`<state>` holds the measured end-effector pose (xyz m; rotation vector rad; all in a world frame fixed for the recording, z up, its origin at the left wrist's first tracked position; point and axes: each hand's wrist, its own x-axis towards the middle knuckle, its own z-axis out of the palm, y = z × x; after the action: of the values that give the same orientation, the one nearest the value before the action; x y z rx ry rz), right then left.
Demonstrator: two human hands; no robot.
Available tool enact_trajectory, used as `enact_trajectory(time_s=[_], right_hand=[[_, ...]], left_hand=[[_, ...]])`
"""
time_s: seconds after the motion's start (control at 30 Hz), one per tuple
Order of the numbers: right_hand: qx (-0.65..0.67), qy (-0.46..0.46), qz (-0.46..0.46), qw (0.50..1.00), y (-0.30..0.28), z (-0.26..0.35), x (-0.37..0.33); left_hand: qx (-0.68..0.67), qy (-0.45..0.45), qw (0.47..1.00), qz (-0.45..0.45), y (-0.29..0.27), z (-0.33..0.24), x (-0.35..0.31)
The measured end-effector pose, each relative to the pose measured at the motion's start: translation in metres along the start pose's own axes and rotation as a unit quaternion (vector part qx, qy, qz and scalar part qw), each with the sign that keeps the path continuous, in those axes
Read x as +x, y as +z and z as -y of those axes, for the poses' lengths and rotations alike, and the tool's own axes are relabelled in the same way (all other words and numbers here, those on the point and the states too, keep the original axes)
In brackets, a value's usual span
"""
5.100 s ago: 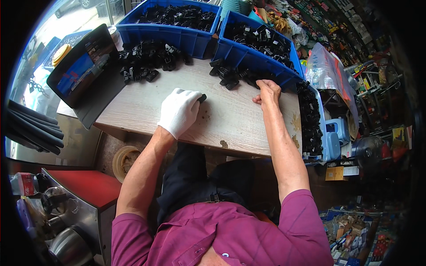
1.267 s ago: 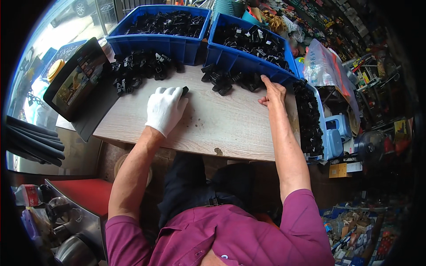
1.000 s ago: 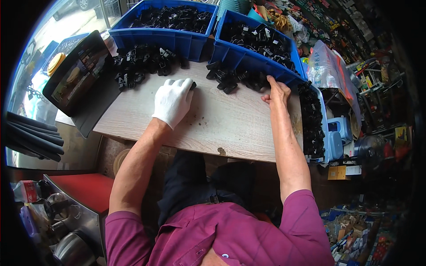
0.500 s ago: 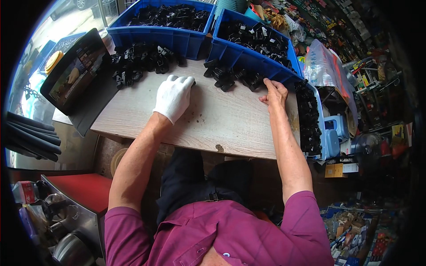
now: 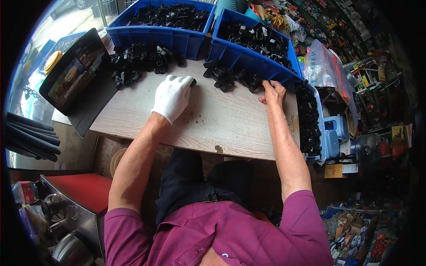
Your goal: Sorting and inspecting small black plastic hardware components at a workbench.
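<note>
My left hand [image 5: 172, 98], in a white knit glove, is closed over the middle of the tabletop, and a small black part [image 5: 193, 83] sticks out past its fingers. Farther right, my bare right hand [image 5: 273, 93] rests with curled fingers at the right end of a row of small black parts [image 5: 228, 76]. Its fingertips meet the nearest of those parts; whether they pinch one is hidden. A second heap of black parts [image 5: 140, 60] lies ahead and to the left of the gloved hand.
Two blue bins [image 5: 159, 37] [image 5: 248, 55] full of black parts stand along the table's far edge. A propped tablet [image 5: 75, 73] with a lit screen is at the left. Beside the table's right edge sits a light-blue bin [image 5: 323, 133] of black parts. The pale wooden tabletop [image 5: 222, 119] has a chipped front edge.
My right hand has shifted slightly, its fingers drawn a little closer to the parts row. The gloved left hand has barely moved, and more of its black part shows.
</note>
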<state>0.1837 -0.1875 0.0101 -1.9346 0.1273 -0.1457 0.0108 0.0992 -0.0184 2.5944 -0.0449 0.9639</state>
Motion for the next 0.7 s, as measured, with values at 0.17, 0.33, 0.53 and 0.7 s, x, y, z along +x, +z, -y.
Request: enact_trajectory(time_s=[0.17,0.33,0.53,0.7], right_hand=[[0.03,0.007,0.01,0.999,-0.01,-0.007,0.0],[0.102,0.056,0.075,0.99,-0.023,-0.005,-0.025],[0.084,0.039,0.197,0.976,-0.032,0.0,-0.064],[0.055,0.022,0.236,0.97,-0.037,-0.006,-0.07]], left_hand=[[-0.009,-0.013,1.0,-0.002,0.001,0.0,0.001],[-0.02,-0.024,1.0,-0.005,0.0,0.003,-0.003],[-0.015,-0.03,0.999,-0.003,0.001,0.004,-0.003],[-0.012,-0.027,1.0,-0.005,0.003,0.004,-0.002]])
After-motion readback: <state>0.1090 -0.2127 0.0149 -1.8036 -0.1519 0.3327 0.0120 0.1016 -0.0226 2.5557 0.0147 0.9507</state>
